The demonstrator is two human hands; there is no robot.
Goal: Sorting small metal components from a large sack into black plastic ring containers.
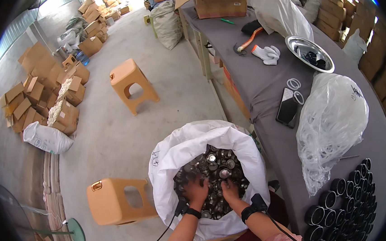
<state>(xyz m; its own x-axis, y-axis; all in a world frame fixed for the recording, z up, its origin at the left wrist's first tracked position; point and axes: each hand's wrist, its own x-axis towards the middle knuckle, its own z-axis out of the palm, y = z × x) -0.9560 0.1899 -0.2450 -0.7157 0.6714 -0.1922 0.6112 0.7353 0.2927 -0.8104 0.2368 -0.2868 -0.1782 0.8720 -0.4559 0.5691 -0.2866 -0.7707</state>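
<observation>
A white woven sack [179,149] stands open on the floor in front of me, filled with several small dark metal cylindrical parts [216,165]. Both my hands are dug into the pile. My left hand [196,189] presses down among the parts at the near left. My right hand [230,190] lies beside it, fingers buried in the parts. Whether either hand grips a part is hidden. Each wrist wears a black band with a cable.
To my right, a grey-covered table [259,87] carries rows of black rings [348,196], a clear plastic bag [333,122], a phone [288,107], white gloves [267,54] and a metal bowl [309,52]. Two tan stools [132,86] [116,200] stand on the floor. Cardboard boxes [45,91] lie left. A person sits far off.
</observation>
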